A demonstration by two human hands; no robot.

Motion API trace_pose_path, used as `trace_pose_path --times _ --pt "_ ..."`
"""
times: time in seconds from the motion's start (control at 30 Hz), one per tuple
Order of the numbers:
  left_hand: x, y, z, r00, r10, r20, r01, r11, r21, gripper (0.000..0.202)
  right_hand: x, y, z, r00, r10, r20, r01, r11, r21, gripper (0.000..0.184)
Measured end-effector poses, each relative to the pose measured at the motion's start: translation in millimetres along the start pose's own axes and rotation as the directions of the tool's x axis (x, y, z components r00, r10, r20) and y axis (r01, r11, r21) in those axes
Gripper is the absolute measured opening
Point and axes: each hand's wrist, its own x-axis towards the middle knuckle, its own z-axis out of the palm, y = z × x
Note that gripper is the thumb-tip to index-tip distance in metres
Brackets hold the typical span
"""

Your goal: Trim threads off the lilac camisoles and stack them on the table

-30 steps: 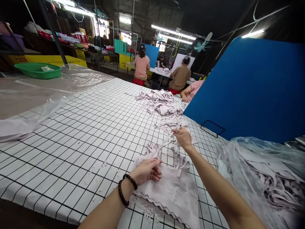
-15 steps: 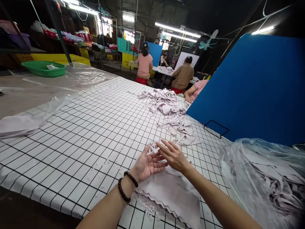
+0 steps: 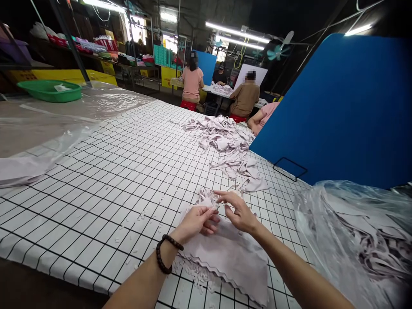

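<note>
A pale lilac-grey garment (image 3: 230,262) with wavy edges lies on the checked cloth below my hands. Thin looped straps (image 3: 206,196) bunch at its far end. Over the garment, my left hand (image 3: 201,219) is closed, thumb and forefinger pinched together. Something tiny seems to be at those fingertips, too small to name. My right hand (image 3: 238,211) hovers just right of it, forefinger stretched toward the straps and thumb apart from it. Little pale trimmings (image 3: 201,277) are scattered along the garment's near edge.
A heap of similar garments (image 3: 222,137) lies farther up the table. At right are a clear plastic bag (image 3: 317,223) of garments, a blue board (image 3: 334,116) and a black wire stand (image 3: 289,169). A green basket (image 3: 51,92) stands far left. Several people sit beyond.
My left hand has turned from palm-up with spread fingers to a pinch. My right hand's fingers have moved off the left hand, and its forefinger and thumb have separated.
</note>
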Motion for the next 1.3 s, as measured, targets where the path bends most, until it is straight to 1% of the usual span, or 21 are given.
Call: trace_pose_path --times 0.03,0.07,0.13,0.17,0.23,0.3,0.33,0.43,0.5,0.57,0.77,0.93,1.1,1.17,1.3 --pt "0 0 0.9 1.0 -0.005 0.019 0.005 1.0 0.026 0.045 2 -3 -2 0.995 0.061 0.077 -0.068 0.994 0.085 0.028" --pt "0 -1 1.6 0.999 -0.009 0.032 0.007 0.999 0.051 0.044 4 -5 -3 0.98 0.098 0.173 -0.125 0.98 0.152 0.027" --pt "0 -3 1.8 0.999 -0.011 0.033 0.008 0.995 0.1 0.043 8 -5 -3 0.929 0.136 0.345 -0.23 0.94 0.25 0.024" --pt "1 -4 1.3 1.0 -0.012 0.025 0.009 0.992 0.129 0.043 9 -3 -2 0.905 0.151 0.397 -0.279 0.916 0.288 0.024" --pt "0 -6 -0.7 1.0 -0.012 -0.005 0.013 0.978 0.21 0.043 10 4 1 0.877 0.206 0.434 -0.371 0.865 0.337 0.024" --pt "-2 -7 -3.8 0.998 0.008 -0.056 0.012 0.941 0.339 0.042 10 10 3 0.865 0.27 0.423 -0.43 0.833 0.348 0.023" --pt "-3 -7 -5.5 0.996 0.032 -0.086 0.007 0.91 0.414 0.041 9 11 5 0.866 0.289 0.409 -0.439 0.831 0.343 0.022" --pt "-6 -7 -10.1 0.983 0.112 -0.144 -0.004 0.804 0.595 0.039 7 11 7 0.873 0.302 0.382 -0.429 0.849 0.309 0.019" --pt "-7 -7 -12.2 0.982 0.123 -0.141 -0.003 0.763 0.646 0.033 7 6 9 0.875 0.302 0.379 -0.419 0.863 0.281 0.019" --pt "-6 -8 -13.3 0.985 0.11 -0.137 0.008 0.75 0.661 0.03 7 1 12 0.877 0.29 0.382 -0.403 0.878 0.258 0.019" --pt "-6 -9 -12.7 0.984 0.082 -0.158 0.041 0.759 0.649 0.029 10 -8 20 0.908 0.229 0.35 -0.31 0.931 0.194 0.017" --pt "-6 -10 -12.5 0.982 0.103 -0.159 0.02 0.778 0.628 0.033 7 -8 26 0.936 0.159 0.315 -0.213 0.966 0.148 0.018" --pt "-5 -13 -13.4 0.984 0.079 -0.162 0.033 0.804 0.594 0.038 6 -7 31 0.965 0.097 0.245 -0.119 0.99 0.076 0.02" --pt "-5 -13 -13.3 0.984 0.067 -0.163 0.043 0.805 0.592 0.038 6 -7 31 0.97 0.082 0.231 -0.097 0.994 0.057 0.021" --pt "-4 -14 -13.2 0.986 0.045 -0.162 0.06 0.806 0.588 0.039 3 -7 32 0.967 0.078 0.242 -0.094 0.994 0.056 0.021"
